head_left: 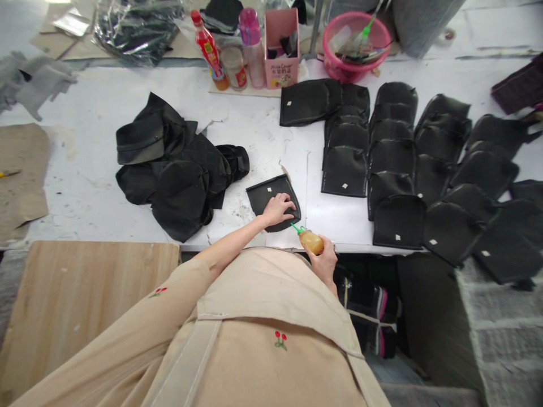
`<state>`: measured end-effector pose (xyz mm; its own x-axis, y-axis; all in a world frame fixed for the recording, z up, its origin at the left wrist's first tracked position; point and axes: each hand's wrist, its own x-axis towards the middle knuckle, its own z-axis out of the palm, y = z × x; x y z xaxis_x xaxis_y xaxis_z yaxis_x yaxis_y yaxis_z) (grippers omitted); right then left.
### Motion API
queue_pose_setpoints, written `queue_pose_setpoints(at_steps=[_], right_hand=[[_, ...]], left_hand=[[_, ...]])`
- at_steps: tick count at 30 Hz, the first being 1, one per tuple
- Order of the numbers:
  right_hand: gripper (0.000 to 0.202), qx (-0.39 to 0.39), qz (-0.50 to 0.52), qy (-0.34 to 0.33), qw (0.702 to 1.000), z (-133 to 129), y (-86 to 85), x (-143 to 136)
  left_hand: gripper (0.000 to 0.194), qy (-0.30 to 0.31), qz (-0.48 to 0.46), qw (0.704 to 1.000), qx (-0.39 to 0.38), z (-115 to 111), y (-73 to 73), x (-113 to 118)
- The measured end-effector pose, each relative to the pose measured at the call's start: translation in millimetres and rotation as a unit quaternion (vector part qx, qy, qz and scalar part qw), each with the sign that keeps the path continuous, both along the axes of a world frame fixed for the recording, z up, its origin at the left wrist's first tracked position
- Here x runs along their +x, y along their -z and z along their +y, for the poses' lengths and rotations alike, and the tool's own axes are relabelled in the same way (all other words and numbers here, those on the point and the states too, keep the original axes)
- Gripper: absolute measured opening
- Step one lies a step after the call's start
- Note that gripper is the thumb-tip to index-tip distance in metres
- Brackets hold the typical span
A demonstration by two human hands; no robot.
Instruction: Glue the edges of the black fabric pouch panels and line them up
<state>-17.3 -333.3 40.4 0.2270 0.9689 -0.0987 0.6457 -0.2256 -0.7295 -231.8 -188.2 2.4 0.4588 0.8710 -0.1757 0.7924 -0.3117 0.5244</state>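
A black leather-like piece (pixel 259 199) with a rounded end and a small white tag lies flat near the table's front edge. My left hand (pixel 279 210) rests on it with the fingers spread over its surface. In my right hand (pixel 324 261) is a squeeze bottle (pixel 311 242) of yellowish liquid, gripped by its body. Its thin green nozzle points left, with the tip at the piece's rounded edge; whether it touches, I cannot tell. Left of my left hand is a loose heap of black pieces (pixel 182 175).
Overlapping rows of black pieces (pixel 391 147) cover the table's right side. Along the back stand a red-labelled drink bottle (pixel 207 48), a glass jar (pixel 235 68), a pink-capped bottle (pixel 253 51), a pink box (pixel 281 56) and a pink basin (pixel 339 68). A wooden board (pixel 93 299) is at lower left.
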Motion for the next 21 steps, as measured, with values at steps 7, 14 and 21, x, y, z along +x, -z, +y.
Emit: queue_pose_setpoints(at_steps=[7, 14, 21], right_hand=[[0.058, 0.005, 0.007, 0.012, 1.0, -3.3, -1.2, -5.4], [0.058, 0.004, 0.022, -0.001, 1.0, -11.7, -2.2, -16.7], [0.059, 0.006, 0.017, 0.006, 1.0, -15.6, -0.9, -22.7]], left_hand=[[0.043, 0.063, 0.0, 0.998, 0.002, -16.9, -9.4, -43.9], [0.044, 0.048, 0.015, 0.999, 0.012, -35.7, -0.6, -53.9], [0.043, 0.039, -0.002, 0.999, 0.011, -36.7, 3.6, -53.9]])
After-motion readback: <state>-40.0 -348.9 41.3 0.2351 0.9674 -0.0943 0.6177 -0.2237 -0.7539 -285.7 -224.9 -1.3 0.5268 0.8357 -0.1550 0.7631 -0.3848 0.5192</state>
